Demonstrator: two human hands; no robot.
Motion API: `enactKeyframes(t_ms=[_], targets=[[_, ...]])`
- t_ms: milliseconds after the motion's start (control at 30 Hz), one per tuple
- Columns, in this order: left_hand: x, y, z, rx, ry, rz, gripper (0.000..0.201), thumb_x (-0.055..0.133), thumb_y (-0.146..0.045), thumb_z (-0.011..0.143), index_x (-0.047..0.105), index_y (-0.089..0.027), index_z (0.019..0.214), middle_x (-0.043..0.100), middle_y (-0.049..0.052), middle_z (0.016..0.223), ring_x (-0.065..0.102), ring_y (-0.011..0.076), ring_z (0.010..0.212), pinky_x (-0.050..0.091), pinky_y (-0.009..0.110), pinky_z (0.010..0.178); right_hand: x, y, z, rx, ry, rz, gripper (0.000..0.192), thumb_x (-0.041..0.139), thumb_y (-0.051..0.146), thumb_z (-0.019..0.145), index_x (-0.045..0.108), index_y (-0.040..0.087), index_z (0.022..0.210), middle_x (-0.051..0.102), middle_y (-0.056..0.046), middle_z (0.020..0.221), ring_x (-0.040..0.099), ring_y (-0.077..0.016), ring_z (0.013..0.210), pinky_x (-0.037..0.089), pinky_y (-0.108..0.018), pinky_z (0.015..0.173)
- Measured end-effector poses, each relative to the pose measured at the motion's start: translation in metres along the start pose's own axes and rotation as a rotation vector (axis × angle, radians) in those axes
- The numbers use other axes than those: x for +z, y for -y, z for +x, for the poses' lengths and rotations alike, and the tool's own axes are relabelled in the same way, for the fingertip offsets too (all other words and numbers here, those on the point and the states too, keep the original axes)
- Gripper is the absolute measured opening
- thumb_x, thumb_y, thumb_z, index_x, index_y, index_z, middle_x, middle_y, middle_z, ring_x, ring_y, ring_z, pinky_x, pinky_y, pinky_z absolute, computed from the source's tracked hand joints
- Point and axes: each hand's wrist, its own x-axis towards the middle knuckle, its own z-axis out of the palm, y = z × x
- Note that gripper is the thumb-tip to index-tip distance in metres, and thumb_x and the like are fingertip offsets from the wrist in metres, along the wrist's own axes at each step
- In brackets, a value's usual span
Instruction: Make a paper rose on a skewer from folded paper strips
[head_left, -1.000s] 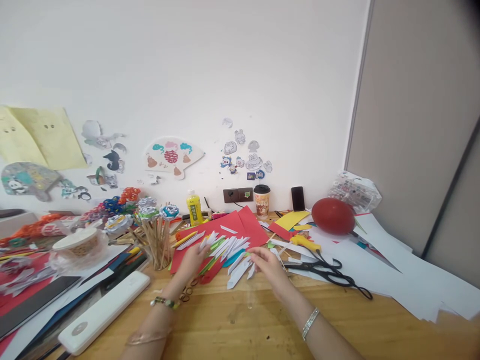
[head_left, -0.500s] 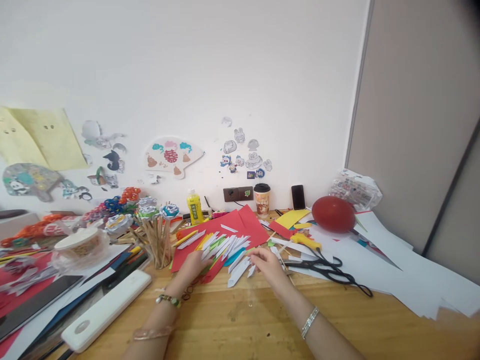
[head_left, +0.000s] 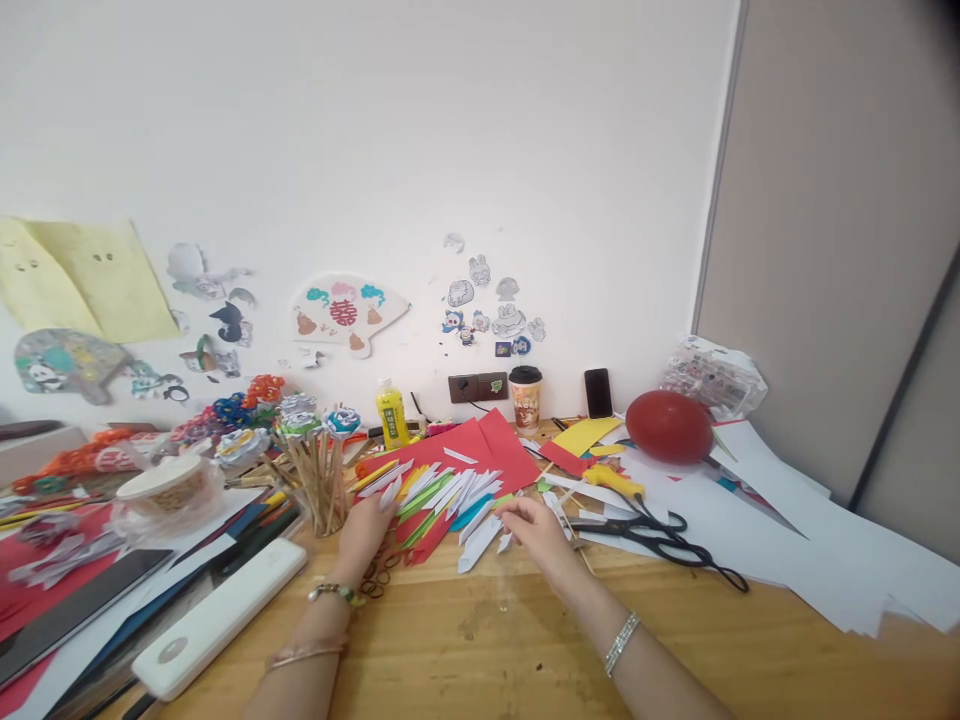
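White wall behind carries paper cutouts — a fan (head_left: 346, 312) with a red double-happiness character. On the wooden table (head_left: 480, 650) near its far edge, my left hand (head_left: 365, 533) and right hand (head_left: 534, 530) rest loose-fingered on pointed white paper strips (head_left: 450, 500) — whether either pinches one, I cannot tell. Cup (head_left: 525, 398) and bottle (head_left: 391, 415) labels unreadable.

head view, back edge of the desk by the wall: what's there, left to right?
Yellow bottle → wall socket → coffee cup → phone → red balloon → plastic packet.
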Motion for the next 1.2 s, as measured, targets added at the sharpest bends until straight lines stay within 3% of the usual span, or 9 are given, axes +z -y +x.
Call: enactKeyframes(t_ms=[100,267,633,933,1067,1200], targets=[[0.004,0.002,0.003,-0.045,-0.005,0.012,0.030,0.045,-0.033,0.085,0.066,-0.012,0.090,0.071,0.015,0.093,0.066,0.0269,0.089,0.047,0.032,0.076,0.001,0.001,-0.001,-0.002,0.001,-0.005,0.017,0.055,0.028,0.065,0.066,0.018,0.072,0.058,0.001,0.061,0.051,-0.0142,0.059,0.036,-0.025,0.054],[0.009,0.004,0.006,-0.066,-0.029,0.021,0.034,0.042,-0.032,0.087,0.061,-0.014,0.108,0.069,0.015,0.103,0.065,0.0264,0.095,0.047,0.032,0.077,0.002,0.001,-0.002,-0.009,0.007,-0.009,0.016,0.055,0.028,0.065,0.065,0.018,0.071,0.058,0.000,0.062,0.052,-0.0149,0.061,0.036,-0.025,0.055],[0.010,0.003,0.005,-0.107,-0.050,-0.007,0.028,0.044,-0.028,0.086,0.063,-0.012,0.100,0.070,0.017,0.098,0.065,0.0264,0.094,0.047,0.031,0.075,0.005,-0.008,-0.002,-0.023,0.024,-0.013,0.015,0.054,0.028,0.064,0.065,0.018,0.068,0.056,0.001,0.060,0.051,-0.0141,0.058,0.037,-0.025,0.054],[0.002,-0.001,-0.002,-0.117,-0.118,-0.177,0.028,0.042,-0.027,0.086,0.061,-0.015,0.101,0.069,0.015,0.098,0.063,0.0276,0.096,0.044,0.033,0.080,0.005,-0.006,-0.002,-0.023,0.031,-0.021,0.013,0.056,0.027,0.065,0.065,0.018,0.068,0.059,0.001,0.061,0.051,-0.0139,0.058,0.038,-0.024,0.053],[-0.006,-0.014,-0.006,-0.110,-0.146,-0.352,0.027,0.042,-0.033,0.083,0.061,-0.014,0.092,0.068,0.013,0.086,0.062,0.0282,0.088,0.045,0.032,0.071,0.005,-0.008,-0.001,-0.030,0.029,-0.023,0.012,0.057,0.027,0.065,0.065,0.018,0.068,0.060,0.000,0.063,0.052,-0.0141,0.059,0.038,-0.024,0.054],[-0.010,-0.046,-0.021,0.021,-0.002,-0.627,0.037,0.045,-0.051,0.079,0.054,-0.016,0.073,0.055,0.001,0.058,0.055,0.0175,0.057,0.040,0.025,0.052,0.005,-0.008,0.000,-0.037,-0.005,-0.003,0.025,0.059,0.036,0.069,0.066,0.018,0.085,0.061,-0.002,0.071,0.053,-0.0145,0.060,0.040,-0.025,0.053]])
